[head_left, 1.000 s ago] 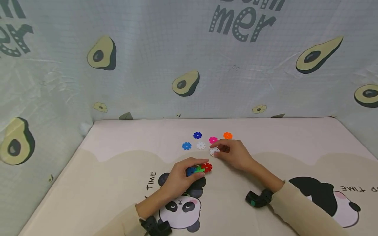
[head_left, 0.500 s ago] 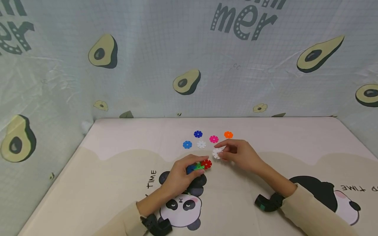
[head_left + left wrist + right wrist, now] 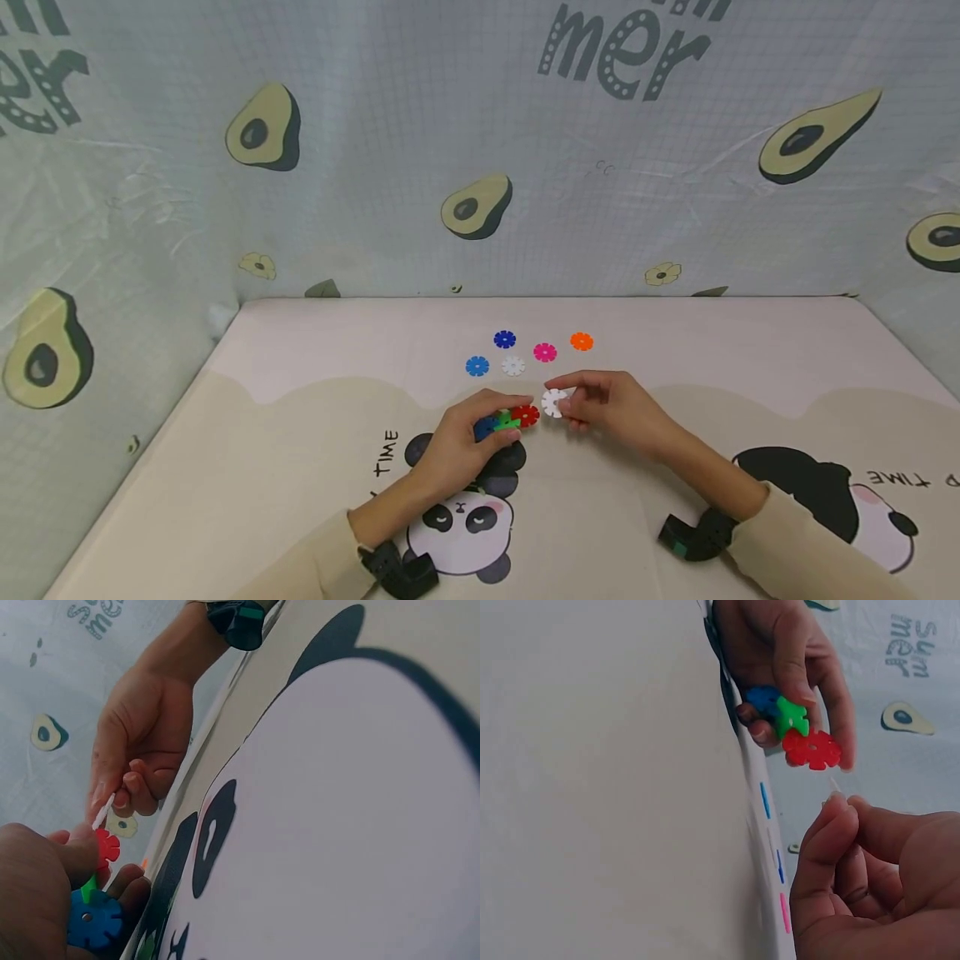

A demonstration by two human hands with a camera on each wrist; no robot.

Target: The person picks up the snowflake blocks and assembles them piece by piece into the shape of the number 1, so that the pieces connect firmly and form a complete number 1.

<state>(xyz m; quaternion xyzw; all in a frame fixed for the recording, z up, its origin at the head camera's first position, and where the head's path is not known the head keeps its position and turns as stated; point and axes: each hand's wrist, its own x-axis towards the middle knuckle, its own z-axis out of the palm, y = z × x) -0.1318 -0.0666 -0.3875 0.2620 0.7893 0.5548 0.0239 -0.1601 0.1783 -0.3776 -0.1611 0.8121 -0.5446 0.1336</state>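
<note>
My left hand [image 3: 463, 433] grips a short chain of notched interlocking discs: a blue disc [image 3: 96, 921], a green disc [image 3: 792, 718] and a red disc [image 3: 812, 750] at the free end. The green one slots in between the other two. Across from it, my right hand [image 3: 615, 410] pinches a white notched disc [image 3: 553, 403] between thumb and fingertips. The white disc faces the head camera and stands just right of the red one. From the right wrist it appears edge-on, with only a thin sliver showing past the fingertips.
Beyond the hands lie loose discs: dark blue [image 3: 505, 339], light blue [image 3: 477, 366], white [image 3: 513, 366], pink [image 3: 545, 352] and orange [image 3: 581, 341]. The tabletop cloth [image 3: 300, 467] has panda prints. An avocado-print curtain [image 3: 360, 167] rises behind the table's far edge.
My right hand has come down and slightly right from beside the loose discs, bringing the white disc level with the red one. The left hand keeps its grip, almost in place.
</note>
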